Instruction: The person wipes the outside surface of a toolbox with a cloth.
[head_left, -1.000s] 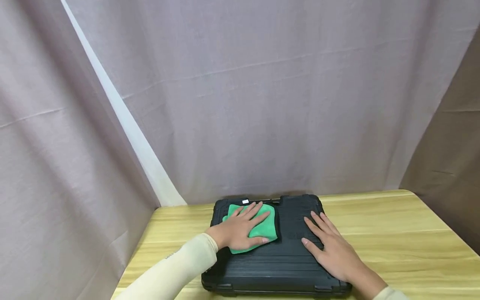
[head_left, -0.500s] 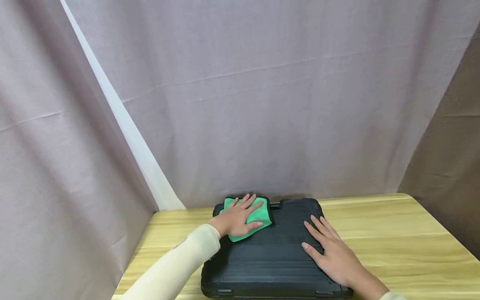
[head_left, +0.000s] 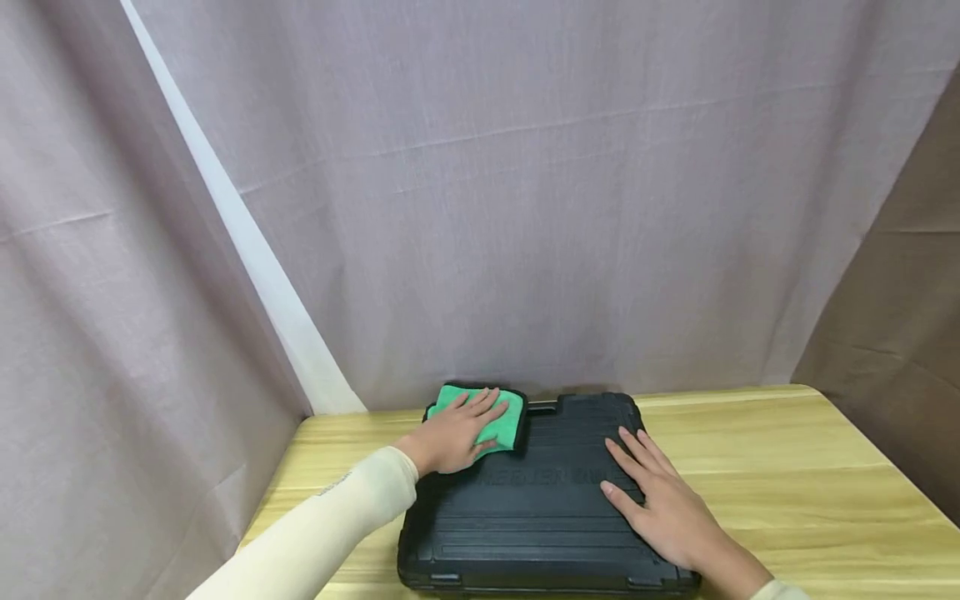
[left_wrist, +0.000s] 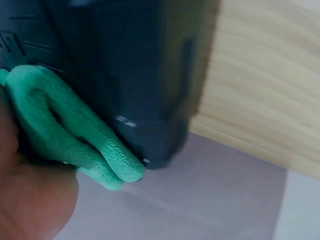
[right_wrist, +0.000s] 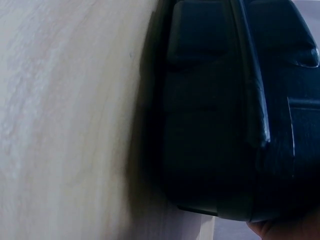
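Observation:
A black hard plastic case (head_left: 547, 508) with raised lettering lies flat on the wooden table. On its far left corner is a folded green cloth (head_left: 504, 423) with a dark border. My left hand (head_left: 453, 433) presses the cloth flat, fingers straight and spread. In the left wrist view the green cloth (left_wrist: 75, 130) bunches in folds beside the palm, at the corner of the case (left_wrist: 125, 65). My right hand (head_left: 663, 504) rests on the right edge of the case, fingers extended. The right wrist view shows the side of the case (right_wrist: 210, 125), with only a bit of the hand at the bottom.
The wooden table (head_left: 795, 475) extends to the right of the case and a little to the left. A grey-mauve curtain (head_left: 525, 208) hangs right behind the table, with another at the left. A brown curtain (head_left: 892, 308) hangs at the right side.
My left hand has slid the cloth toward the far left corner of the case, uncovering more of the lid and its lettering. My right hand has stayed in place.

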